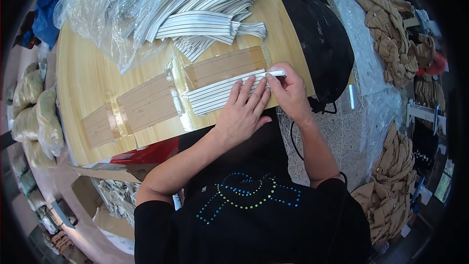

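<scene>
A white strip of fabric with dark stripes (210, 99) lies along the table's near edge, partly over a brown cardboard template (224, 67). My left hand (244, 105) rests flat on the strip, fingers stretched out and slightly apart. At the strip's right end, my right hand (291, 93) pinches a short white stick (276, 73) between thumb and fingers. Whether it is chalk or a pen I cannot tell. Its left tip is close to the fabric's end. Part of the strip is hidden under my left hand.
Farther back lie a heap of striped fabric pieces (205, 24) and a clear plastic bag (102, 19). More cardboard (149, 100) is taped down leftward. A black mesh bag (320, 44) hangs over the table's right edge. Brown fabric bundles (388, 181) lie right; an open carton (115, 217) stands below left.
</scene>
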{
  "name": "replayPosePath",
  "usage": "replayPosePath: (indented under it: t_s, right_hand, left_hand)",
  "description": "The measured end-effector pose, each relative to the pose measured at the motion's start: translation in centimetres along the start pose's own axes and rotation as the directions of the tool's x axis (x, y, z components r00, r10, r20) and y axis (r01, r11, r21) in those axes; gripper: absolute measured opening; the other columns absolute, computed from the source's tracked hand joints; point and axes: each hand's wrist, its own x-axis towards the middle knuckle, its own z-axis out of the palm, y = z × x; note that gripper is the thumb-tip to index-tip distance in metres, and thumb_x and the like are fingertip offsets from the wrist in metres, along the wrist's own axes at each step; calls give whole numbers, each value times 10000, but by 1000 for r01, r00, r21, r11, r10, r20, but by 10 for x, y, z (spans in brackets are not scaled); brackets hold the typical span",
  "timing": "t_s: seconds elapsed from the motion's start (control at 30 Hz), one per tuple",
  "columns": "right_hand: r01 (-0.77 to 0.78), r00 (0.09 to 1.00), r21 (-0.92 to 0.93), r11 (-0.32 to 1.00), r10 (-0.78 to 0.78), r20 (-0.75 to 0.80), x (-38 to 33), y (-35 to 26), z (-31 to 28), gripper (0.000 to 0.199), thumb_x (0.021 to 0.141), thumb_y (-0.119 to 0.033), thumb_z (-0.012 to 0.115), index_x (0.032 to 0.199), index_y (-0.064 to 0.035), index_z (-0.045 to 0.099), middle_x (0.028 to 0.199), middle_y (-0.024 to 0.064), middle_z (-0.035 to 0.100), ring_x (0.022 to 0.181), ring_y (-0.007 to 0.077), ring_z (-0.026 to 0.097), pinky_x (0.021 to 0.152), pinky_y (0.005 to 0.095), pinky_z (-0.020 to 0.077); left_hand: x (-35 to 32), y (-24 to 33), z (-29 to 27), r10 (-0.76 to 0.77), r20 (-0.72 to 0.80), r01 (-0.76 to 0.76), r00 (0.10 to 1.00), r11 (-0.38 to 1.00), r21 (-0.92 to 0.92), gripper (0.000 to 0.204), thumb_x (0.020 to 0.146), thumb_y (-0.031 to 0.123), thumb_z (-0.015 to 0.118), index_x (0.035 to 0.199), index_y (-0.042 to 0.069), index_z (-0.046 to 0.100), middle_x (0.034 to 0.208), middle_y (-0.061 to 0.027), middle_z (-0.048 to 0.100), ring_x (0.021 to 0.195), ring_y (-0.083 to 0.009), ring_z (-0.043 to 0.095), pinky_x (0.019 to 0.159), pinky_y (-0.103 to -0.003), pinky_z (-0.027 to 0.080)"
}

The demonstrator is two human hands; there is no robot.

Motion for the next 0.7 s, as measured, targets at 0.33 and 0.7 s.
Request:
replayPosePath:
  t_s: [0.33,0.7]
  right_hand:
    - [31,999,-189,981,-26,34,2,1,2,133,875,-64,619,986,-5,575,849,152,651,753,264,654,682,358,515]
    - [203,967,-160,966,-171,189,3,-23,31,109,894,-22,610,992,13,580,921,99,615,818,163,599,694,306,481]
  left_hand:
    - [0,3,2,-35,-3,35,999,999,-10,706,863,498,599,1382,34,485,1471,-142,411,1368,-374,341,1125,-549,245]
    - [-5,4,12,-77,-32,74,997,995,-72,564,880,468,583,1300,92,570,1279,-93,544,1310,-347,388,1029,-754,181]
